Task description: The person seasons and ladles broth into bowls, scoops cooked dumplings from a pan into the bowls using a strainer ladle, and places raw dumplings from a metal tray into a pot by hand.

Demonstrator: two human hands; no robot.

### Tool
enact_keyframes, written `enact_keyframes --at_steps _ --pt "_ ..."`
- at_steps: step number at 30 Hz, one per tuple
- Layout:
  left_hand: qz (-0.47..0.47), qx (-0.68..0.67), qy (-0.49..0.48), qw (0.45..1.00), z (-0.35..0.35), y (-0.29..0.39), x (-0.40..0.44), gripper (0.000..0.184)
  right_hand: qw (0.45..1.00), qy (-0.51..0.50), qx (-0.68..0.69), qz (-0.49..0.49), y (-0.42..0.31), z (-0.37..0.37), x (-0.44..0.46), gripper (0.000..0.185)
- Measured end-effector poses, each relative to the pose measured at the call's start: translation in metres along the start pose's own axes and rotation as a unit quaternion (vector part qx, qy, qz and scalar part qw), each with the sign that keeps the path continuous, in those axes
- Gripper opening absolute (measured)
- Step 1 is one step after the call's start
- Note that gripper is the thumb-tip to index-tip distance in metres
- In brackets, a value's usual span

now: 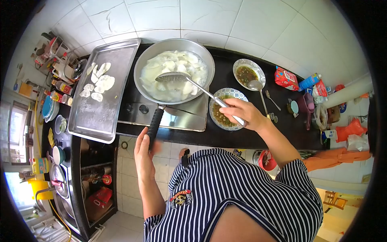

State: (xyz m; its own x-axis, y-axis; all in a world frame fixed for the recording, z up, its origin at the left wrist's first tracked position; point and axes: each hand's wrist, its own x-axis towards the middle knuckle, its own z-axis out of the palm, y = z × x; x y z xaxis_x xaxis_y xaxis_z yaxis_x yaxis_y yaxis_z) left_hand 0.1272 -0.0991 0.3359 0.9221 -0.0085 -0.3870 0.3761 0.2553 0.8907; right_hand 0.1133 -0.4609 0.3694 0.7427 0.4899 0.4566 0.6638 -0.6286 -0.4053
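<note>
At the left, a steel tray point(93, 117) bears only a small cluster of floury dumplings point(102, 83), and much of its surface is bare; these appear to be the share not yet in the water. The person's left hand point(144, 155) is at the end of the pan handle point(155, 123), its fingers alongside the grip; blur at the thumb leaves it unclear whether they clasp it. In the pan point(173, 44), on the stove point(187, 117), many more dumplings lie in cloudy liquid, so most seem to be in, though whether they are cooked cannot be told. The skimmer point(171, 77) sits among them, its shaft grasped in the curled fingers of the right hand point(238, 110). Below that hand, the near bowl point(229, 93) holds seasoned broth, as does the far bowl point(243, 63); no dumplings show in either, so serving looks undone.
</note>
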Motion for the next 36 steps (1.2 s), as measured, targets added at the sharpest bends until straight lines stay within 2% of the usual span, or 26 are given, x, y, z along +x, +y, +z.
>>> enact_keyframes --at_steps 4,11,18,20,22,23,25,26,28,32,36 --pt "-0.001 0.004 0.005 1.000 0.001 0.001 0.000 0.039 0.998 0.036 -0.038 -0.038 0.016 0.004 0.020 0.039" --pt "-0.009 0.002 0.005 1.000 0.004 0.004 -0.001 0.039 0.996 0.071 -0.034 -0.032 0.043 0.001 0.047 0.042" --pt "-0.019 0.008 -0.001 1.000 0.003 0.004 0.000 0.041 0.988 0.117 -0.100 -0.002 0.066 -0.002 0.050 0.037" --pt "-0.020 0.007 -0.001 1.000 0.004 0.007 0.000 0.044 0.987 0.133 -0.080 0.044 0.059 -0.005 0.047 0.035" --pt "-0.029 0.007 -0.008 1.000 0.005 0.010 -0.001 0.039 0.983 0.167 -0.063 0.051 0.045 -0.006 0.045 0.028" --pt "-0.031 0.007 -0.008 0.999 0.005 0.010 -0.002 0.039 0.971 0.204 -0.006 0.127 0.039 -0.005 0.041 0.024" --pt "-0.031 0.006 -0.010 0.999 0.005 0.010 -0.002 0.040 0.906 0.303 0.115 0.272 0.023 -0.003 0.041 0.015" --pt "-0.033 0.007 -0.012 0.999 0.005 0.010 -0.002 0.040 0.905 0.304 0.114 0.274 0.017 -0.005 0.045 0.015" --pt "-0.029 0.007 -0.017 0.999 0.005 0.010 -0.001 0.039 0.820 0.355 0.202 0.401 0.008 -0.011 0.050 0.025" --pt "-0.030 0.011 -0.019 0.999 0.003 0.009 0.000 0.039 0.778 0.371 0.263 0.434 0.008 -0.016 0.052 0.022" --pt "-0.030 0.017 -0.023 0.999 0.003 0.009 0.000 0.039 0.797 0.361 0.265 0.405 0.002 -0.004 0.049 0.022"
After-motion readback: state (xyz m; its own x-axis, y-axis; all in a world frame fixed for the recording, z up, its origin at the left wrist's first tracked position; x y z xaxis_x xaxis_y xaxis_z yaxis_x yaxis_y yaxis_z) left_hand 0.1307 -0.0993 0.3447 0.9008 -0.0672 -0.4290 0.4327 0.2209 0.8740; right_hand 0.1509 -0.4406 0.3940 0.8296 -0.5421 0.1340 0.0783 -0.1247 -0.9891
